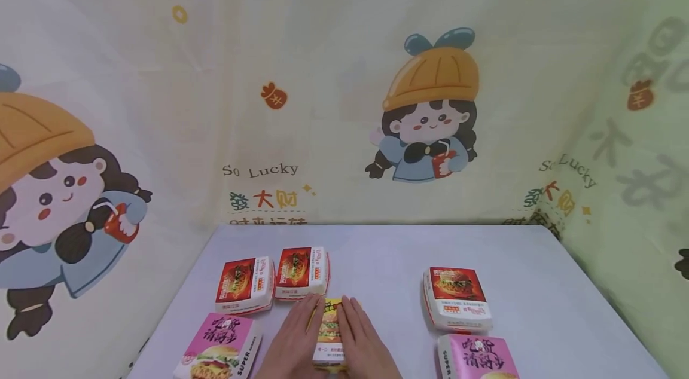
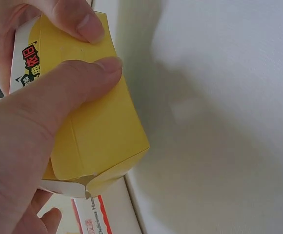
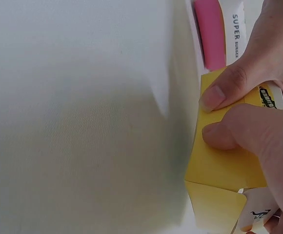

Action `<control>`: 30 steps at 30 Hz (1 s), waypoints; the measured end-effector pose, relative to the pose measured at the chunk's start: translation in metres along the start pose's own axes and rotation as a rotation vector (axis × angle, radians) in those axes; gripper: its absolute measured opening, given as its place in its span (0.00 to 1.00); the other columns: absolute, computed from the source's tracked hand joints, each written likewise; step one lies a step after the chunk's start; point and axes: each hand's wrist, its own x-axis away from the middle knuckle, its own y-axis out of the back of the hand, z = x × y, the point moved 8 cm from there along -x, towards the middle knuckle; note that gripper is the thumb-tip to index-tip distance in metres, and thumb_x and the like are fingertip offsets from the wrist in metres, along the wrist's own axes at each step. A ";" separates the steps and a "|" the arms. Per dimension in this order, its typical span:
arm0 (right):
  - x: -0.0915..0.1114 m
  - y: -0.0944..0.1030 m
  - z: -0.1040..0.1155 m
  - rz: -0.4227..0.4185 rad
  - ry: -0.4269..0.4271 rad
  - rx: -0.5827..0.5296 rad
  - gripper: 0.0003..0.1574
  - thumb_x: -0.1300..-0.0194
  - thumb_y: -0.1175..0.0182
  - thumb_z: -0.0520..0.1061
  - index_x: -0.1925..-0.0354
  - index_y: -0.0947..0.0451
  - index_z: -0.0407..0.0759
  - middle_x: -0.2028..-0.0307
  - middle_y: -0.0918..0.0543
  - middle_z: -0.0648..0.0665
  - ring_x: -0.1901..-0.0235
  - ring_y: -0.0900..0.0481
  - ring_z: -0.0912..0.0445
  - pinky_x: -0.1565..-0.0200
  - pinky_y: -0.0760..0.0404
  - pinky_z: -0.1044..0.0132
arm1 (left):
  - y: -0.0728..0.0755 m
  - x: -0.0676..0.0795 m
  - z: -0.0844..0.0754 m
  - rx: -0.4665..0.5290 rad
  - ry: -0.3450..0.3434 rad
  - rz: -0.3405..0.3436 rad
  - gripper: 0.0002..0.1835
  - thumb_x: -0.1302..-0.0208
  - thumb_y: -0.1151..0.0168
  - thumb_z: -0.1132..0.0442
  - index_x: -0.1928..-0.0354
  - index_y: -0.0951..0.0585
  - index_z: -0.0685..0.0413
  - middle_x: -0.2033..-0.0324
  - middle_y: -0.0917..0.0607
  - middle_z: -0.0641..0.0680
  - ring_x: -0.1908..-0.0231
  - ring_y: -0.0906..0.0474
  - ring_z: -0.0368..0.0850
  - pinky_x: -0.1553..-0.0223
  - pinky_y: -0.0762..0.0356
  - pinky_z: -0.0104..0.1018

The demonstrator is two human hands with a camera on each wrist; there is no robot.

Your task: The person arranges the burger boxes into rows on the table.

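Note:
A yellow burger box (image 1: 330, 337) stands near the front middle of the table, a burger picture on its top. My left hand (image 1: 293, 340) grips its left side and my right hand (image 1: 368, 343) its right side, fingers laid forward along the edges. In the left wrist view both thumbs press the plain yellow front wall (image 2: 100, 122), one close to the other. The right wrist view also has the thumbs on that wall (image 3: 224, 165), with a folded flap at the corner. Just beyond my left fingertips is a red-topped burger box (image 1: 301, 271).
Another red-topped box (image 1: 244, 283) sits beside it at left, with a pink burger box (image 1: 218, 346) nearer me. On the right are a red-topped box (image 1: 457, 298) and a pink one (image 1: 479, 355). Behind the white table (image 1: 377, 253) hangs a cartoon-printed curtain (image 1: 323, 98).

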 end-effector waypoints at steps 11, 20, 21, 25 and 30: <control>0.003 0.005 -0.013 0.074 -0.034 -0.048 0.60 0.50 0.28 0.51 0.26 0.45 0.34 0.25 0.42 0.36 0.26 0.43 0.41 0.30 0.31 0.54 | -0.013 -0.013 -0.004 0.109 0.083 0.210 0.64 0.56 0.27 0.30 0.25 0.44 0.59 0.26 0.39 0.61 0.26 0.45 0.60 0.28 0.38 0.53; 0.008 0.011 -0.021 -0.018 0.012 0.021 0.62 0.57 0.26 0.50 0.28 0.42 0.31 0.27 0.39 0.34 0.28 0.40 0.40 0.30 0.33 0.59 | -0.018 -0.021 -0.012 0.087 0.092 0.256 0.62 0.53 0.28 0.31 0.23 0.46 0.54 0.24 0.42 0.58 0.24 0.49 0.57 0.26 0.40 0.48; 0.008 0.012 -0.023 -0.024 0.014 0.020 0.63 0.58 0.26 0.50 0.28 0.42 0.30 0.27 0.40 0.33 0.28 0.40 0.40 0.28 0.37 0.61 | -0.018 -0.022 -0.013 0.077 0.085 0.253 0.62 0.53 0.28 0.31 0.23 0.46 0.54 0.24 0.42 0.58 0.24 0.49 0.57 0.26 0.40 0.48; 0.010 0.014 -0.026 -0.025 0.019 0.014 0.64 0.58 0.25 0.49 0.28 0.43 0.29 0.27 0.40 0.32 0.28 0.40 0.38 0.29 0.35 0.58 | -0.019 -0.027 -0.016 0.070 0.075 0.255 0.63 0.54 0.27 0.31 0.23 0.46 0.53 0.24 0.42 0.57 0.24 0.48 0.56 0.26 0.40 0.50; 0.010 0.014 -0.034 0.070 -0.051 -0.066 0.63 0.53 0.27 0.48 0.26 0.46 0.31 0.24 0.45 0.33 0.26 0.45 0.37 0.29 0.35 0.50 | -0.020 -0.032 -0.019 0.057 0.065 0.235 0.63 0.55 0.26 0.32 0.23 0.46 0.54 0.24 0.42 0.58 0.25 0.48 0.57 0.27 0.39 0.52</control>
